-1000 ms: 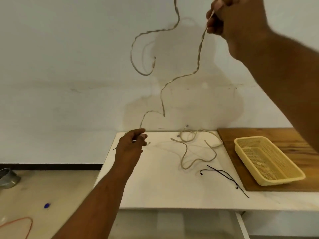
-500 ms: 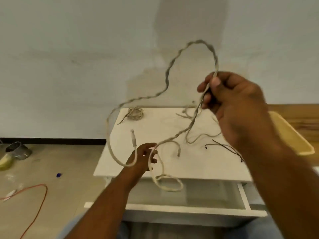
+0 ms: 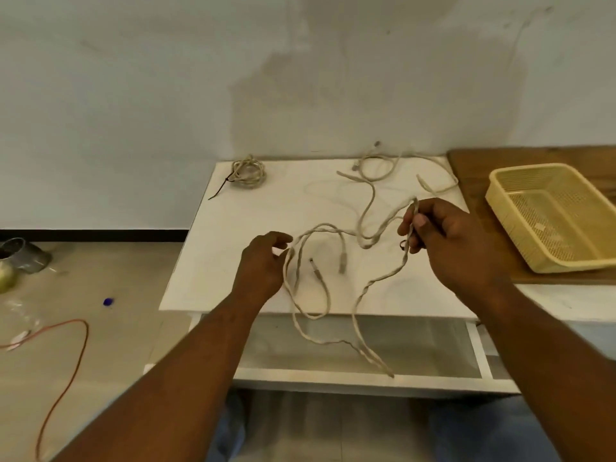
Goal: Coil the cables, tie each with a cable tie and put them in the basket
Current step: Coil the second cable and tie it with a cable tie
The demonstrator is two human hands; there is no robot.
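**Grey cable held above the white table, one coil already tied**

A grey cable (image 3: pixel 380 278) is pinched in the right hand (image 3: pixel 443 241) between thumb and curled fingers, above the right part of the white table (image 3: pixel 233 261). From that grip the cable is draped in loose loops over the table's front edge and down before the open drawer (image 3: pixel 366 381) beneath it. The left hand (image 3: pixel 263 261) is held above the table's middle with fingers loosely curled; a loop of the cable passes at its fingertips, but whether it is gripped there cannot be told. A coiled cable (image 3: pixel 248 175), bound with a black tie, lies at the table's back left corner. A loose cable (image 3: pixel 376 175) is sprawled along the table's back right. The yellow basket (image 3: pixel 500 198) is set on a wooden board (image 3: pixel 473 168) just right of the table.
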